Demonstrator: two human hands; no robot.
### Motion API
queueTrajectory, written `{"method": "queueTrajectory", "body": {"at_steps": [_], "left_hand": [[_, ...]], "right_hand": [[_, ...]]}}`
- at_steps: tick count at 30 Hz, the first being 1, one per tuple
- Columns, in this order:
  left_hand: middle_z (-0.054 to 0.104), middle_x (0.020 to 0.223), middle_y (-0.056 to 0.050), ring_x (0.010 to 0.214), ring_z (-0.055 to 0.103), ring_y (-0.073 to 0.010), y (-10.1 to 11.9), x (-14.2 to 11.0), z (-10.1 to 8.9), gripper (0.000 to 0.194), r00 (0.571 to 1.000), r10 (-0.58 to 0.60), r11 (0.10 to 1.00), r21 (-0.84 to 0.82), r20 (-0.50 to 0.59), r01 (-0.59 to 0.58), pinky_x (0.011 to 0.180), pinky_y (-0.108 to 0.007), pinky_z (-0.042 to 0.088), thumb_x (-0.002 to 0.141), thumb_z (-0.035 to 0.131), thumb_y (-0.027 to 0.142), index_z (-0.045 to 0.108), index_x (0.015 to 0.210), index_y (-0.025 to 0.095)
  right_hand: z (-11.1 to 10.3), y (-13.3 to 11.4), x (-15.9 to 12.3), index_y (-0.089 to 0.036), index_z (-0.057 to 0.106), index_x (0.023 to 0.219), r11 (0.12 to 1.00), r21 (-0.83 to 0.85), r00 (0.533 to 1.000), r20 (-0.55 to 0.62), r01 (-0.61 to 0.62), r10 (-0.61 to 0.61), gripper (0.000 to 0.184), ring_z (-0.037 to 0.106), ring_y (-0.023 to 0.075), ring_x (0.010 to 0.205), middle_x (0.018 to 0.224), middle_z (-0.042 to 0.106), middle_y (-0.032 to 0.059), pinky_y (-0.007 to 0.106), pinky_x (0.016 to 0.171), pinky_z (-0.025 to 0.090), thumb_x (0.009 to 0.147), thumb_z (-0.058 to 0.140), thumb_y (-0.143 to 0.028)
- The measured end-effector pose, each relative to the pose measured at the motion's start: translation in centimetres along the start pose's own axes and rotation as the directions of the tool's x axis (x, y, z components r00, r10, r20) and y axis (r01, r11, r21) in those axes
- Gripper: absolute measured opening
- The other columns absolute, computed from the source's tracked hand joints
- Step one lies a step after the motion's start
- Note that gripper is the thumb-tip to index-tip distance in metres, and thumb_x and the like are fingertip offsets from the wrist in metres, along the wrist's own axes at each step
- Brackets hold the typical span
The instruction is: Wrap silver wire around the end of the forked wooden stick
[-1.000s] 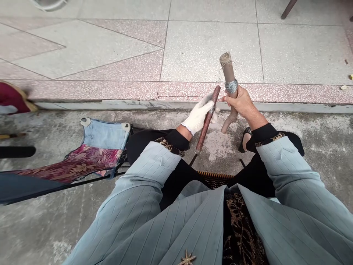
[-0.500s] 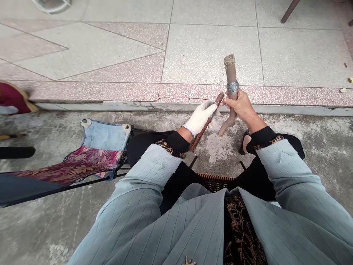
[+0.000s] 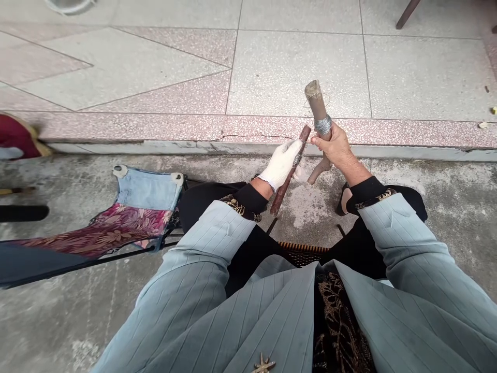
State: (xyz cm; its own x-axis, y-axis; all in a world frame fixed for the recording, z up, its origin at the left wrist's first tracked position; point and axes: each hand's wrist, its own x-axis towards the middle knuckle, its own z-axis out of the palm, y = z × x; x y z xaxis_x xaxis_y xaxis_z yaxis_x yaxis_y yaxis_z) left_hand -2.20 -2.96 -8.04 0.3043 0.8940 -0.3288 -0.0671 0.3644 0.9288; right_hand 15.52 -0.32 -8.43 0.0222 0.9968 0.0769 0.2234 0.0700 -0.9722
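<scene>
My left hand, in a white knit glove, is closed around a reddish-brown stick that slants up to the right. Some thin wire is wound about this stick near my fingers. My bare right hand grips a thicker grey-brown branch with a crooked lower end. Around that branch, just above my thumb, sits a coil of silvery wire; a loose loop stands off near its top. A strand of wire appears to run between my two hands. Both sticks are held in the air, apart from each other.
A raised terrazzo step runs across in front of me. To my left stands a folding fabric chair. Under me is a woven seat. A maroon object lies at the far left, and a brown furniture leg at upper right.
The thick branch has tipped to the left at its top, and my right hand has moved slightly left. The reddish stick has turned a little more upright in my left hand.
</scene>
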Motion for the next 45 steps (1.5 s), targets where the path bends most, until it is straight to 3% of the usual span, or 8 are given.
{"method": "queueTrajectory", "body": {"at_steps": [10,18,28,32,35,39,42,45], "left_hand": [[0.060,0.060,0.004,0.038,0.055,-0.0110,0.1,-0.2,0.4,0.052,0.997,-0.003,0.997,-0.083,-0.073,-0.003,0.039,-0.023,0.041,0.088,0.063,0.070,0.055,0.104,0.021],[0.059,0.069,0.003,0.042,0.054,-0.0084,-0.4,0.5,0.3,0.050,0.987,0.045,0.995,-0.084,-0.156,-0.059,0.045,-0.022,0.046,0.088,0.067,0.065,0.054,0.113,0.023],[0.069,0.092,-0.001,0.052,0.057,-0.0081,-0.6,0.6,0.4,0.052,0.994,0.077,0.990,-0.112,-0.082,-0.086,0.051,-0.023,0.052,0.086,0.072,0.053,0.057,0.126,0.024],[0.073,0.104,-0.005,0.066,0.064,-0.0127,-0.5,0.6,0.1,0.056,0.992,0.105,0.994,0.016,-0.076,-0.104,0.061,-0.026,0.055,0.084,0.075,0.045,0.060,0.134,0.024],[0.074,0.111,-0.007,0.087,0.069,-0.0208,-0.5,0.9,-0.4,0.051,0.974,0.200,0.960,0.221,-0.109,-0.173,0.076,-0.031,0.058,0.084,0.071,0.032,0.062,0.134,0.023],[0.070,0.121,-0.011,0.119,0.064,-0.0329,-0.4,1.1,-1.2,0.041,0.929,0.360,0.767,0.592,-0.080,-0.246,0.102,-0.043,0.053,0.085,0.065,0.020,0.068,0.126,0.022],[0.067,0.127,-0.012,0.126,0.062,-0.0362,-0.2,1.0,-1.7,0.044,0.936,0.352,0.621,0.747,0.003,-0.236,0.110,-0.047,0.047,0.084,0.066,0.017,0.068,0.127,0.024],[0.068,0.130,-0.010,0.129,0.061,-0.0361,0.3,0.6,-2.0,0.052,0.945,0.308,0.633,0.718,0.109,-0.289,0.114,-0.048,0.044,0.080,0.069,0.014,0.067,0.131,0.026]], "right_hand": [[1.7,0.1,-1.3,-0.023,0.058,0.097,0.996,-0.092,1.000,-0.012,0.010,-0.011,0.029,0.060,0.0256,0.092,0.086,0.062,0.0019,0.046,0.092,0.052,0.072,0.071,-0.029],[2.7,0.6,-1.8,-0.023,0.057,0.093,1.000,0.007,1.000,0.008,-0.030,0.030,0.030,0.062,0.0240,0.088,0.086,0.064,0.0017,0.045,0.092,0.054,0.070,0.073,-0.034],[2.7,0.6,-1.5,-0.024,0.055,0.093,0.997,0.045,0.998,-0.005,-0.070,0.070,0.033,0.061,0.0222,0.084,0.082,0.061,0.0010,0.043,0.085,0.056,0.069,0.074,-0.038],[2.6,0.2,-1.5,-0.025,0.056,0.093,0.999,0.013,0.999,-0.008,-0.039,0.039,0.032,0.060,0.0234,0.088,0.085,0.063,0.0021,0.044,0.087,0.054,0.070,0.073,-0.038],[2.8,0.0,-1.7,-0.024,0.057,0.095,1.000,0.010,1.000,-0.001,-0.026,0.026,0.032,0.061,0.0238,0.090,0.086,0.064,0.0022,0.045,0.088,0.054,0.070,0.073,-0.036],[2.5,-0.5,-1.7,-0.024,0.057,0.095,0.999,0.022,0.999,0.020,-0.027,0.027,0.030,0.061,0.0232,0.090,0.086,0.063,0.0021,0.045,0.089,0.054,0.071,0.072,-0.033],[1.3,-0.8,-1.1,-0.023,0.057,0.093,0.999,0.029,1.000,0.001,-0.022,0.022,0.029,0.061,0.0221,0.086,0.083,0.062,0.0016,0.045,0.085,0.056,0.071,0.075,-0.031],[-0.7,-0.7,0.0,-0.023,0.057,0.091,0.993,0.065,0.994,-0.043,-0.094,0.097,0.030,0.060,0.0192,0.078,0.078,0.058,0.0001,0.039,0.072,0.058,0.070,0.078,-0.028]]}}
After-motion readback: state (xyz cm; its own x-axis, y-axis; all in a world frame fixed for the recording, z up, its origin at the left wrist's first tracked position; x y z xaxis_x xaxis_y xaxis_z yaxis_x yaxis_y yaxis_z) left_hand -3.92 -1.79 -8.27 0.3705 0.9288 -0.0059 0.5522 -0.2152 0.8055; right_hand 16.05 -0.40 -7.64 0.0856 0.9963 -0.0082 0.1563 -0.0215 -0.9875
